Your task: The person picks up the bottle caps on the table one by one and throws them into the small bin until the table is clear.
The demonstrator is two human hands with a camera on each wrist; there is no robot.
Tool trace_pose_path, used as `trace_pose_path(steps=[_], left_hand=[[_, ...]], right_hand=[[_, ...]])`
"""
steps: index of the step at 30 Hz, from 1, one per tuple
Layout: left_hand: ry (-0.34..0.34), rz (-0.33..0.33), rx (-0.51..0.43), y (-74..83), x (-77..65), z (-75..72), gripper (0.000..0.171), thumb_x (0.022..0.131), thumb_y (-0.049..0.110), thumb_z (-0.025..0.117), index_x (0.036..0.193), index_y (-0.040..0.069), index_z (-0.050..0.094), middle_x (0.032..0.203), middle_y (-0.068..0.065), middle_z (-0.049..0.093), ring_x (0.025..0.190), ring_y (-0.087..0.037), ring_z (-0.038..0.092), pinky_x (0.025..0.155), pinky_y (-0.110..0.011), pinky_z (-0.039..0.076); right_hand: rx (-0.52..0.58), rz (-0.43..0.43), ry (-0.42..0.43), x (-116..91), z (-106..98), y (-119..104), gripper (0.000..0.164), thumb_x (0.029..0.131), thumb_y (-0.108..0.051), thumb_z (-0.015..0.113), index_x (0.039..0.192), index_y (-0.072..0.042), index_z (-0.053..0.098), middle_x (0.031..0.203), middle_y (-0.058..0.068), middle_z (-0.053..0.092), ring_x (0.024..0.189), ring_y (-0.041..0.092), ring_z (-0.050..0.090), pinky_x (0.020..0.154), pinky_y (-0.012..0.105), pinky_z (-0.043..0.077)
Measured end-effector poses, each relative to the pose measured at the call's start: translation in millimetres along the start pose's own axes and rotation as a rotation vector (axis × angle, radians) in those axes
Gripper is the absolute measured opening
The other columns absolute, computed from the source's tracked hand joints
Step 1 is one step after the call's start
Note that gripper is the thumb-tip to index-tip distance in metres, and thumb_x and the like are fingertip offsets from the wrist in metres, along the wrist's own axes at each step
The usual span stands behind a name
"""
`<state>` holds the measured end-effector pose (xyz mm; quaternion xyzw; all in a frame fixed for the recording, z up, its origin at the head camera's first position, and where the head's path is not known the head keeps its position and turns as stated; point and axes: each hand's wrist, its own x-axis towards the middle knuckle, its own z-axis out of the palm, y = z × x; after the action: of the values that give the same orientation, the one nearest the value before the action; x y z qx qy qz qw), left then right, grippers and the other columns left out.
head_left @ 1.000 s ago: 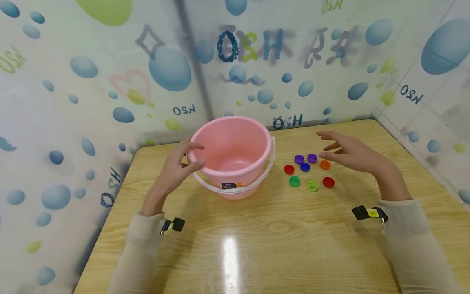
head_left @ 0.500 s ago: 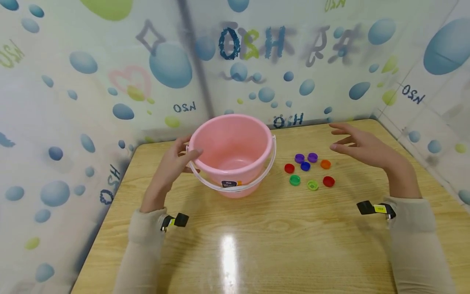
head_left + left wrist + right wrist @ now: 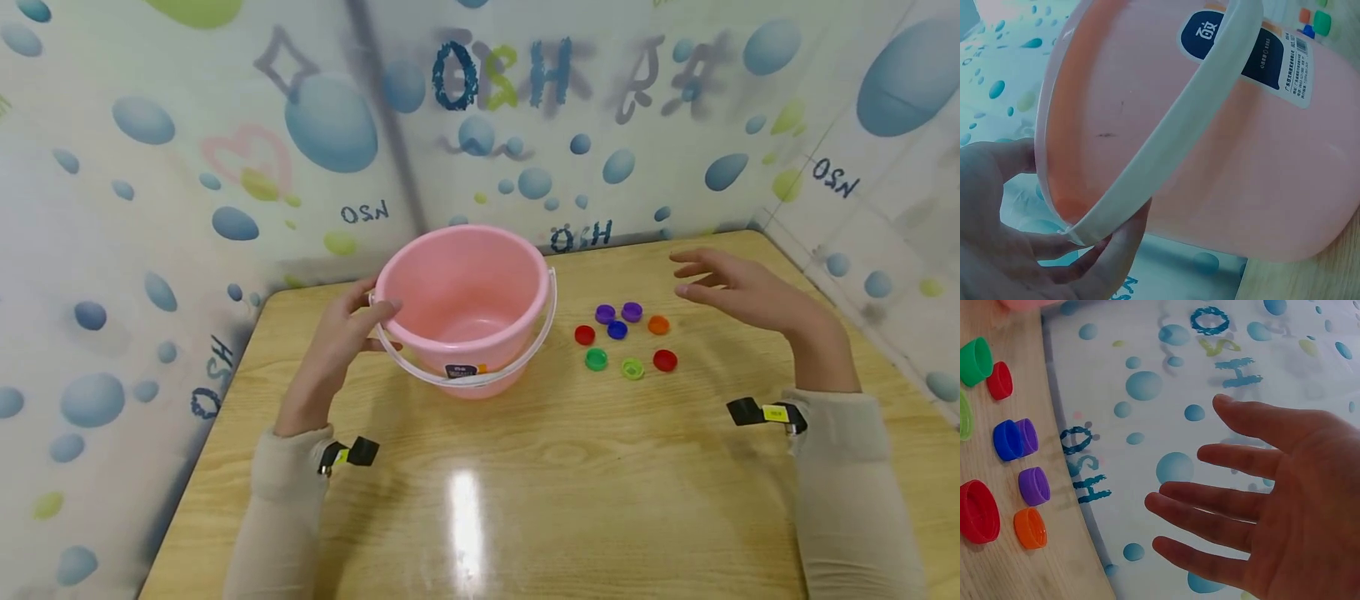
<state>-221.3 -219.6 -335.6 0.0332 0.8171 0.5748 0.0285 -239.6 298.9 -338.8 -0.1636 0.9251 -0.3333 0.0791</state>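
So I've got the left hand's (image 3: 333, 337) grip clamped on the rim of the pink bucket (image 3: 465, 279) sitting on the table (image 3: 555, 475), while the right hand's (image 3: 757, 296) is loose and holding nothing, near eight plastic caps (image 3: 617, 331). The bucket's front label (image 3: 1269, 59) is dark blue with white Chinese lettering, a barcode and fine print too small for me to read. Farthest back, the bubble-print backdrop (image 3: 652, 196) says H2O, only mirrored lol.

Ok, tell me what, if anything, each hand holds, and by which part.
The left hand grips the pink round plastic bucket by its rim, near one end of the white curved handle. The right hand holds nothing.
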Motion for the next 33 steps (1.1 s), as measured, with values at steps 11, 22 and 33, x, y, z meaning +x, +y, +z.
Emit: trace_pose_path(steps=[11,22,33], left_hand=[[-0.007,0.0,0.027,-1.5,-3.8,-4.2,0.059,0.101,0.035,0.061,0.155,0.017,0.047,0.114,-0.01,0.052,0.08,-0.011,0.069,0.074,-0.026,0.064],[0.005,-0.005,0.028,0.6,-3.2,-4.9,0.061,0.101,0.035,0.062,0.156,0.015,0.045,0.112,-0.009,0.054,0.083,-0.008,0.068,0.076,-0.025,0.064],[0.04,-0.002,-0.037,-1.6,-3.2,1.5,0.056,0.101,0.032,0.062,0.15,0.008,0.05,0.109,-0.01,0.056,0.082,-0.01,0.071,0.078,-0.038,0.065]], right_hand=[[-0.097,-0.019,0.116,20.3,22.0,15.7,0.039,0.101,-0.026,0.067,0.133,-0.003,0.065,0.131,0.02,0.068,0.117,0.038,0.066,0.093,0.032,0.059],[-0.097,0.095,0.128,34.0,36.4,50.3,0.043,0.095,-0.033,0.075,0.122,-0.001,0.071,0.119,0.02,0.071,0.109,0.035,0.063,0.082,0.034,0.052],[-0.034,0.131,0.078,38.4,47.4,66.4,0.046,0.095,-0.029,0.074,0.129,0.002,0.067,0.125,0.025,0.069,0.113,0.038,0.064,0.085,0.034,0.051]])
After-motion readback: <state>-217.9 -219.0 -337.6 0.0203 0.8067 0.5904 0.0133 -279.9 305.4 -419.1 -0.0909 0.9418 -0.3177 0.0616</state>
